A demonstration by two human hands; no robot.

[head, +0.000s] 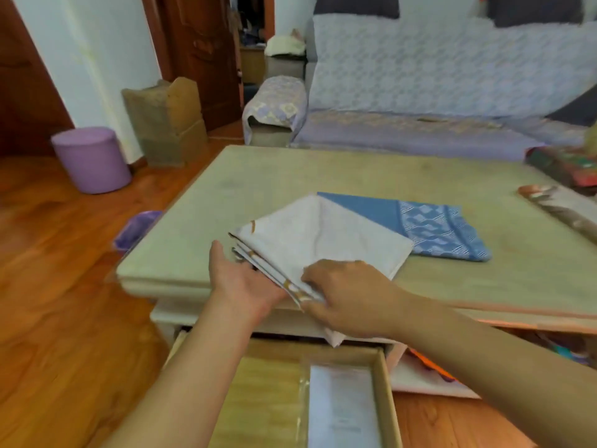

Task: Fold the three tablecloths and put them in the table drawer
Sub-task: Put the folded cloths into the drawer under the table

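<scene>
A folded white tablecloth with brown edge marks lies at the front edge of the pale table, one corner hanging over the open drawer. My left hand is palm up, its fingers slid under the cloth's near left edge. My right hand pinches the near folded edge from above. A folded blue patterned tablecloth lies flat behind it, partly covered by the white one. A third cloth is not clearly in view.
The drawer holds a clear plastic sleeve with paper. A long wrapped object and colourful packages sit at the table's right. A purple bin, a cardboard box and a covered sofa stand beyond.
</scene>
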